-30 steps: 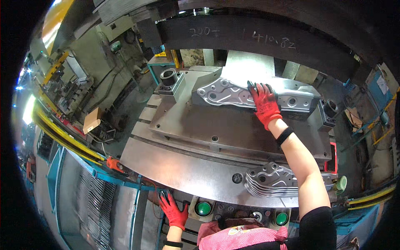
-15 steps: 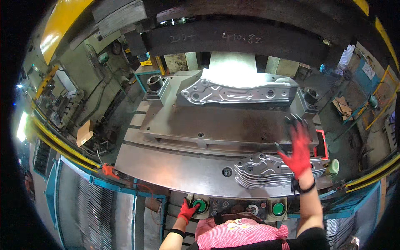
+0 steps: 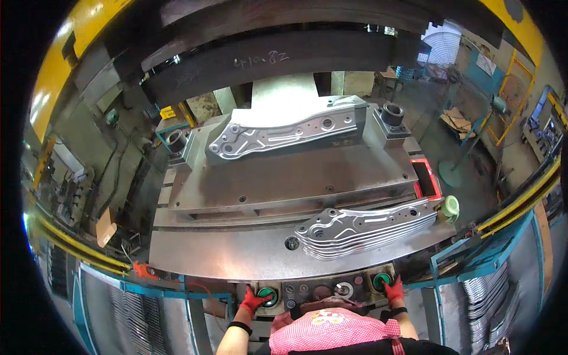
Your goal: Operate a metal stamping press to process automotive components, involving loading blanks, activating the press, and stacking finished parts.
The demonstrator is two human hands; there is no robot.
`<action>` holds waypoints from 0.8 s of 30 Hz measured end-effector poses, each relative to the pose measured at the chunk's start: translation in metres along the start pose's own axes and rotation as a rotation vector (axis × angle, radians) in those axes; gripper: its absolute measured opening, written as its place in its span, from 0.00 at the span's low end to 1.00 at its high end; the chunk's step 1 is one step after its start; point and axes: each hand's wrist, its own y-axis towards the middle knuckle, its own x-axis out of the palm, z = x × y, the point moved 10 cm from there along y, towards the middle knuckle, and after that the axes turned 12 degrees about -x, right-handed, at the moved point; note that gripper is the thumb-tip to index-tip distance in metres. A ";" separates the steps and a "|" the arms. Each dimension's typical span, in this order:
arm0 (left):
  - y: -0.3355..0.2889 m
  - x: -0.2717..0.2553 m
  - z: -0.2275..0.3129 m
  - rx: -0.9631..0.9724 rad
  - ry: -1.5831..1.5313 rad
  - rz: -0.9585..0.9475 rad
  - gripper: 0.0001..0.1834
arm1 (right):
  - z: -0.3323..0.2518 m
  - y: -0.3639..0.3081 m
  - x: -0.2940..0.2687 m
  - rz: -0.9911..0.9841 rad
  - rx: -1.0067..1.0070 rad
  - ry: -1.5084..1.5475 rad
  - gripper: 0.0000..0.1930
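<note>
My left hand point(image 3: 253, 300), in a red glove, rests against the left green push button point(image 3: 267, 297), its thumb stretched over it. My right hand point(image 3: 393, 290), also red-gloved, is at the right green push button point(image 3: 381, 281) with its fingers apart. Between the buttons lies a control panel point(image 3: 322, 291) with knobs. Beyond it, a stack of stamped metal brackets point(image 3: 367, 228) sits on the press table's front right. A single stamped metal bracket point(image 3: 290, 133) lies on the die point(image 3: 266, 180) farther back.
Overhead hangs the dark press ram point(image 3: 331, 53). Guide bushings point(image 3: 391, 114) stand at the die's back corners. A red-rimmed box point(image 3: 427, 178) and a pale green round container point(image 3: 449, 206) are on the right. Racks of metal parts point(image 3: 488, 302) flank me, beside yellow rails point(image 3: 520, 195).
My right hand has come down from over the bracket stack to the right green button. My left hand stays at its button. The view has swung to the right.
</note>
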 end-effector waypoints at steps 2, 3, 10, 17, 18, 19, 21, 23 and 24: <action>0.006 -0.006 -0.006 0.026 0.002 0.035 0.80 | -0.004 0.007 -0.003 -0.036 -0.023 0.188 0.52; 0.010 -0.008 -0.013 0.034 -0.003 0.054 0.80 | -0.010 0.011 0.000 -0.090 -0.031 0.255 0.53; -0.008 -0.014 -0.011 0.064 -0.047 0.106 0.78 | 0.033 0.033 0.047 -0.310 0.033 0.414 0.55; -0.031 -0.007 0.018 -0.022 0.076 0.092 0.78 | 0.088 0.045 0.051 -0.219 -0.021 0.203 0.59; -0.038 -0.011 0.015 -0.032 0.070 0.099 0.78 | 0.077 0.041 0.051 -0.247 0.000 0.189 0.59; -0.037 -0.012 0.015 -0.019 0.066 0.114 0.78 | 0.075 0.040 0.049 -0.261 0.025 0.172 0.59; -0.029 -0.009 0.017 0.016 0.067 0.135 0.77 | 0.072 0.038 0.046 -0.284 0.064 0.203 0.59; -0.011 -0.007 0.009 0.076 -0.007 0.148 0.79 | 0.060 0.034 0.040 -0.275 0.044 0.196 0.59; -0.005 -0.009 -0.001 0.097 -0.045 0.160 0.79 | 0.026 0.026 0.031 -0.261 0.003 0.170 0.59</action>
